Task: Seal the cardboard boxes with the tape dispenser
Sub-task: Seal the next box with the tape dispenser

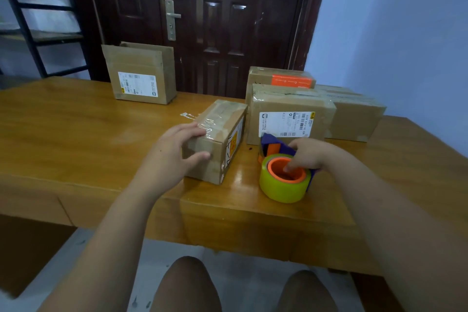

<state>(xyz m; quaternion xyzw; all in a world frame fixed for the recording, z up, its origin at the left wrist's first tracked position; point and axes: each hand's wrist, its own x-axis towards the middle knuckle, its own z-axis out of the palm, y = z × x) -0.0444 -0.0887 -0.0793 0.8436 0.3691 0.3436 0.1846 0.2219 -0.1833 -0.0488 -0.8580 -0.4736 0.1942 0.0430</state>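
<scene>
A small cardboard box [222, 132] lies on the wooden table [76, 139] in front of me, with crinkled clear tape across its top. My left hand [174, 152] holds its near left corner, fingers on the top and thumb on the front face. To its right lies the tape dispenser [283, 177], a yellow-green roll on an orange hub with a purple body. My right hand [307, 153] grips the dispenser from the right, a finger dipping into the orange hub.
A labelled box [288, 114] stands just behind the dispenser, with an orange-labelled box [278, 77] and another box [354, 116] behind and right of it. An open-flapped box [140, 75] stands at the table's far left. A dark door [202, 20] is behind.
</scene>
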